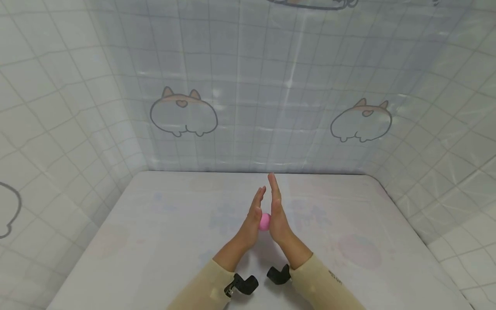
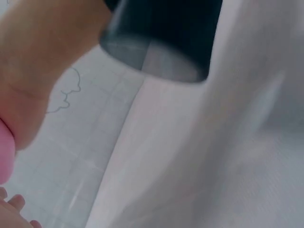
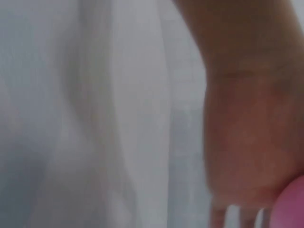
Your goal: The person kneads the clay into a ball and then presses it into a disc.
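Note:
A small round pink ball (image 1: pixel 265 222) sits between my two palms, above the white tabletop. From one side my left hand (image 1: pixel 253 219) presses it, fingers straight and pointing forward. Opposite, my right hand (image 1: pixel 278 217) faces it with its palm, fingers extended and reaching a little farther forward than the left ones. In the left wrist view the ball (image 2: pixel 5 154) shows only in part at the left edge, beside a palm. The right wrist view has the ball (image 3: pixel 290 209) at the lower right corner, against the right palm (image 3: pixel 251 137).
The white tabletop (image 1: pixel 174 241) carries faint pastel prints. Behind it hangs a gridded curtain (image 1: pixel 271 107) with cartoon animal drawings, and similar sheets enclose both sides. Black wrist-worn cameras (image 1: pixel 246 285) stick out from the beige sleeves (image 1: pixel 321 280).

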The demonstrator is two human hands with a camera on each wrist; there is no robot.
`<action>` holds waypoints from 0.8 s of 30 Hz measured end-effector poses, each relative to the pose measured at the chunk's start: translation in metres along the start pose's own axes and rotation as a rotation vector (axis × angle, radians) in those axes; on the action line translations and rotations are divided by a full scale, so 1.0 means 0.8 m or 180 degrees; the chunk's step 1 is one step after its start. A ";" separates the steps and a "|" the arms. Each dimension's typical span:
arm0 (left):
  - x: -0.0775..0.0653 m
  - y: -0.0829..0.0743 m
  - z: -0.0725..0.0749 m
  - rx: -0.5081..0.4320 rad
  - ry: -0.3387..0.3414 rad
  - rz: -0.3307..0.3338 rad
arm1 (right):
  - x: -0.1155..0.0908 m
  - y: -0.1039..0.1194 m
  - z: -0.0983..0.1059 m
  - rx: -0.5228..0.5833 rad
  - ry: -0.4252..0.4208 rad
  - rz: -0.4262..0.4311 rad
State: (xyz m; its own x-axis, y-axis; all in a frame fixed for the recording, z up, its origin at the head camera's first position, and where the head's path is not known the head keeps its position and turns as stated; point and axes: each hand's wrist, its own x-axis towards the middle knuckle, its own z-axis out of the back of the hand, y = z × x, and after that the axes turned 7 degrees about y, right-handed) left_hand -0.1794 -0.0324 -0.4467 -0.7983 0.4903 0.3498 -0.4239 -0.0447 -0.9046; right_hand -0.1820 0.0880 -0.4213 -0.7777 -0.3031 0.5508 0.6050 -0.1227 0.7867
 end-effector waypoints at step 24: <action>0.012 -0.012 0.007 0.0292 -0.0990 -0.0431 | -0.020 -0.017 -0.019 0.0365 0.0660 0.0408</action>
State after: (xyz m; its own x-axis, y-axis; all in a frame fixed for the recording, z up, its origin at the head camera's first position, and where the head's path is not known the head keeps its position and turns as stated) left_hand -0.1854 -0.0318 -0.4336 -0.8183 0.2091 0.5355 -0.5603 -0.0823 -0.8242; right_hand -0.1753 0.0803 -0.4451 -0.6373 -0.4977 0.5883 0.6638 0.0333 0.7472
